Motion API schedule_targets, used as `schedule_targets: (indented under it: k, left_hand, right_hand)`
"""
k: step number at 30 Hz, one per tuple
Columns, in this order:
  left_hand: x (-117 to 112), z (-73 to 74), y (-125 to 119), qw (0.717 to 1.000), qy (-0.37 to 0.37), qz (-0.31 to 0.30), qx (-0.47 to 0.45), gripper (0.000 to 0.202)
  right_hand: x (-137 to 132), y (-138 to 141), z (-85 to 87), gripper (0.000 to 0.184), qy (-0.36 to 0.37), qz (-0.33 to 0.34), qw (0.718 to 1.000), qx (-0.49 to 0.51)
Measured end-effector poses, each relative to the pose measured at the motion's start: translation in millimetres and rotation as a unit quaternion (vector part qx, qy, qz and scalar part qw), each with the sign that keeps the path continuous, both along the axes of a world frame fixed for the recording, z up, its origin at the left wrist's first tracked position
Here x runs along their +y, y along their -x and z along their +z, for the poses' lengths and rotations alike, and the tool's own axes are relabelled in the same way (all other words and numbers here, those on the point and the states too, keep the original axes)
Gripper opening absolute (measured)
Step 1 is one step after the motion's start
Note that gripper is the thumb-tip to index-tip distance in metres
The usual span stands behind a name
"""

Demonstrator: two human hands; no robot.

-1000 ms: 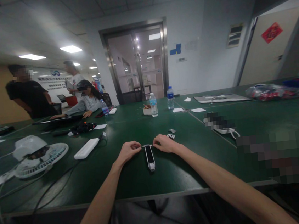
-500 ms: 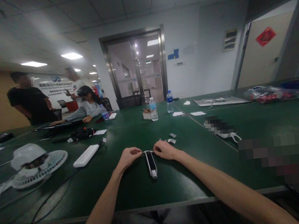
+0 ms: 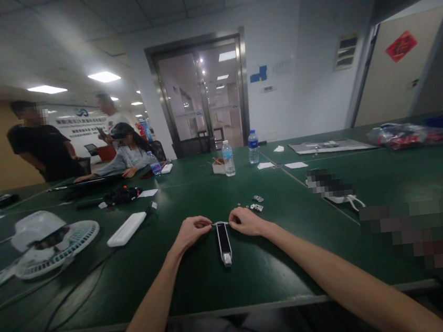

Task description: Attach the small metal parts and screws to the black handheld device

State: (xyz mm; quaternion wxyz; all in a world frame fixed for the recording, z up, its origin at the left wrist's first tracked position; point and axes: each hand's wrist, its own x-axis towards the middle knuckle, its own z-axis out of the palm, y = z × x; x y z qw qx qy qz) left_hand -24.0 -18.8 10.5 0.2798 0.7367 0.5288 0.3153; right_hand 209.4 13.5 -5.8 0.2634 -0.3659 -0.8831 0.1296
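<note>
A slim white device with a long dark face (image 3: 223,238) lies on the green table, its narrow white end towards me. Across its far end runs a thin, light rod-like part (image 3: 221,223); whether it is separate from the device cannot be made out. My left hand (image 3: 192,232) pinches the left end of that part, fingers closed. On the right end, my right hand (image 3: 248,222) is closed in a similar pinch, its fingertips partly hidden. Just beyond my right hand lie small metal pieces (image 3: 256,206), with tiny ring-like bits beside them.
To the left are a white fan head (image 3: 60,249), loose cables and a white oblong case (image 3: 127,229). Bottles (image 3: 228,159) and a small box (image 3: 218,167) stand ahead. On the right lies another white device (image 3: 332,188). A seated person (image 3: 131,154) works across the table.
The view has shifted slightly, so the surroundings sit a little differently in the picture. Both hands keep their pinch at the device's far end, which appears turned slightly straighter.
</note>
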Motion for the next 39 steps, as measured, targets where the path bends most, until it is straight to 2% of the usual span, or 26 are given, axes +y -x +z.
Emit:
schedule_targets:
  k: [6, 15, 23, 39]
  left_hand:
    - [-4.3, 0.3, -1.0, 0.999, -0.025, 0.013, 0.02, 0.029]
    - [-5.5, 1.0, -3.0, 1.0, -0.023, 0.017, -0.007, 0.031]
    - [-3.5, 1.0, -1.3, 0.999, -0.018, 0.007, 0.035, 0.035]
    - [-0.8, -5.3, -1.4, 0.999, -0.042, 0.023, 0.01, 0.033]
  right_hand:
    - [0.0, 0.5, -1.3, 0.01, -0.012, -0.002, 1.0, 0.003]
    - [-3.0, 1.8, -0.9, 0.011, -0.008, -0.012, 1.0, 0.005]
    - [-3.5, 1.8, -0.4, 0.01, -0.013, -0.005, 1.0, 0.015]
    - [0.2, 1.4, -2.8, 0.012, -0.01, -0.007, 1.0, 0.015]
